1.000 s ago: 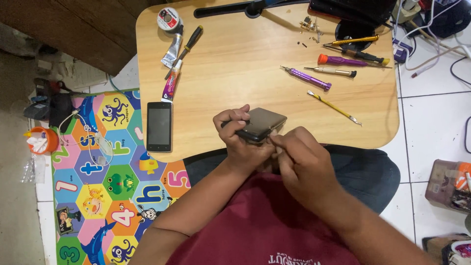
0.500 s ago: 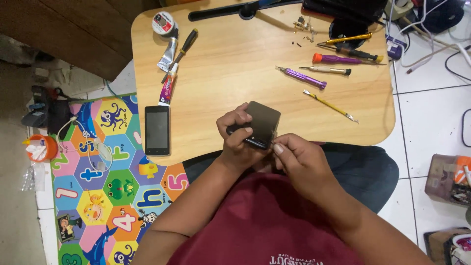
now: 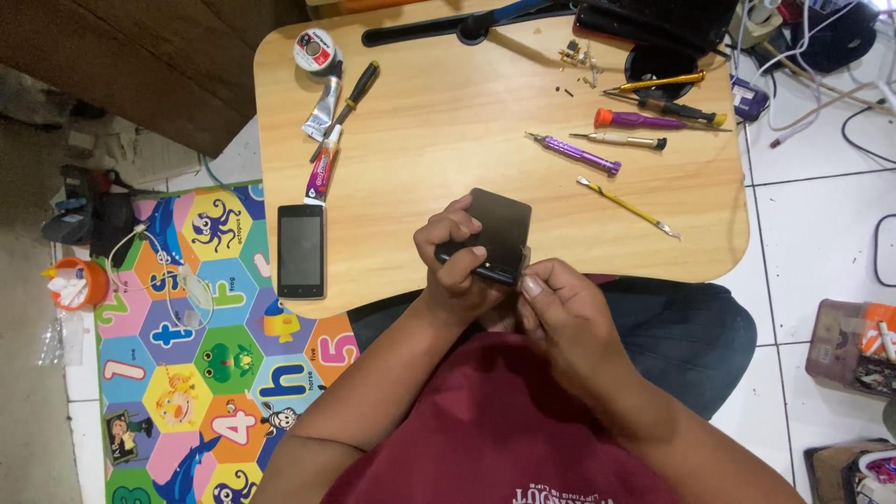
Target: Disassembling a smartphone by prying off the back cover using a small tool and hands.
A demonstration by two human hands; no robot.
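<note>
A small dark phone (image 3: 499, 229) is tilted up over the near edge of the wooden table (image 3: 448, 131). My left hand (image 3: 455, 264) wraps around its lower left side and grips it. My right hand (image 3: 560, 313) pinches the phone's lower right corner with thumb and fingertips. Both hands hover above my lap, just in front of the table edge.
Another black phone (image 3: 301, 250) lies flat at the table's left edge. A glue tube (image 3: 323, 168), a black-handled screwdriver (image 3: 355, 91) and a tape roll (image 3: 315, 49) lie at the left. Purple screwdrivers (image 3: 577, 155) and a yellow tool (image 3: 627, 207) lie at the right. A colourful play mat (image 3: 187, 327) covers the floor.
The phone has been turned from lying nearly flat to standing tilted with its dark face toward me. My right hand shifted to its lower right corner.
</note>
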